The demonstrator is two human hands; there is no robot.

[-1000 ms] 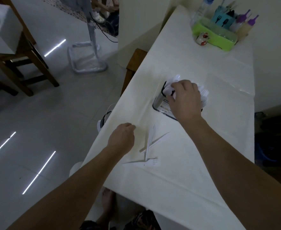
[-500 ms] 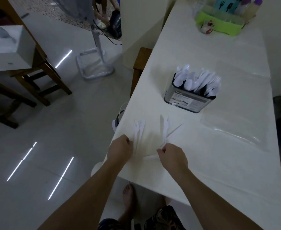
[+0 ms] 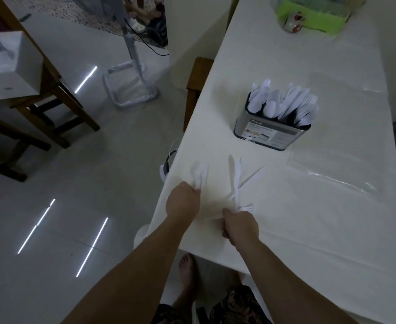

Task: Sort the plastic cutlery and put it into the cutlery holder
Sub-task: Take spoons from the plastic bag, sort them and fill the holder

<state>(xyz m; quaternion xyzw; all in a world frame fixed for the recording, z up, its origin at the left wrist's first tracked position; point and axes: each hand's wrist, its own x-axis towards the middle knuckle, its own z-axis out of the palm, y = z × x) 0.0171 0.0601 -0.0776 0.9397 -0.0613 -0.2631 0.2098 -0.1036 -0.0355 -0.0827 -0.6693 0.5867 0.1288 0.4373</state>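
One holder [image 3: 271, 133] stands on the counter [image 3: 332, 206], packed with white cutlery too crowded to count; spoon bowls show at its left end, other handles and tips at its right. Nearer than the holder, two hands: the left hand [image 3: 183, 202] grips two forks [image 3: 200, 173], the right hand [image 3: 240, 226] pinches the end of a loose bunch [image 3: 237, 181] of about four or five pieces, overlapping so the count is unsure. Beyond the holder, one green tray [image 3: 318, 19] with one small mug [image 3: 294, 21] beside it. One clear plastic sheet [image 3: 332, 174] lies right of the holder.
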